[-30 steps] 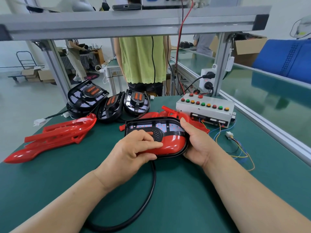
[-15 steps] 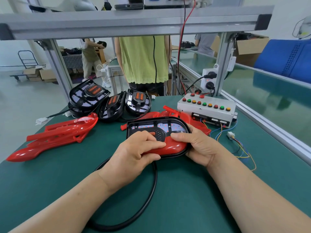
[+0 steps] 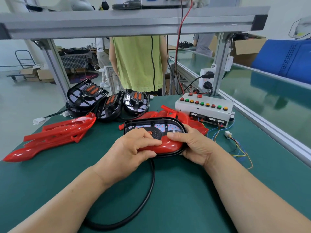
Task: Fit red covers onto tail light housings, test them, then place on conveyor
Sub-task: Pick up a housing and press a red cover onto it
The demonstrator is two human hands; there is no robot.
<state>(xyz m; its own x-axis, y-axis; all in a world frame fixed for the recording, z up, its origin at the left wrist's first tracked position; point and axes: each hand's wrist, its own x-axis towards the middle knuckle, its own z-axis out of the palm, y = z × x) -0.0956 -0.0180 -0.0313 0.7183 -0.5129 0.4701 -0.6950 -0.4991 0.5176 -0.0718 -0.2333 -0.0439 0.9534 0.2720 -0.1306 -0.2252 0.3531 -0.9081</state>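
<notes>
Right in front of us, on the green tabletop [image 3: 193,207], a thick black cable [image 3: 149,190] bends in a big loop and runs up under our hands.

Just past it, our left hand [image 3: 133,148] and our right hand [image 3: 195,145] hold one tail light between them. It sits in the middle of the tabletop. The grip of our left hand is curled over the red cover [image 3: 170,145], with the fingers on top. The grip of our right hand wraps round the right end of the black housing [image 3: 151,121], and its thumb lies flat on the red cover. The red cover sits on the near half of the black housing. The far half shows a pale board with tiny red dots.

To the left lie long red plastic parts [image 3: 55,133]. More red covers [image 3: 190,119] lie right behind the black housing.

Farther back on the left, a few other black housings [image 3: 136,101] lean against each other. On the right stands a white button box [image 3: 203,109] with red, green and yellow buttons. Thin coloured wires [image 3: 239,148] and a small white plug [image 3: 228,134] lie beside it.

Beyond the tabletop a person in a green shirt [image 3: 136,64] stands facing away from us. A long green conveyor [image 3: 269,91] runs along the right side. A grey metal beam [image 3: 134,21] crosses above it all.
</notes>
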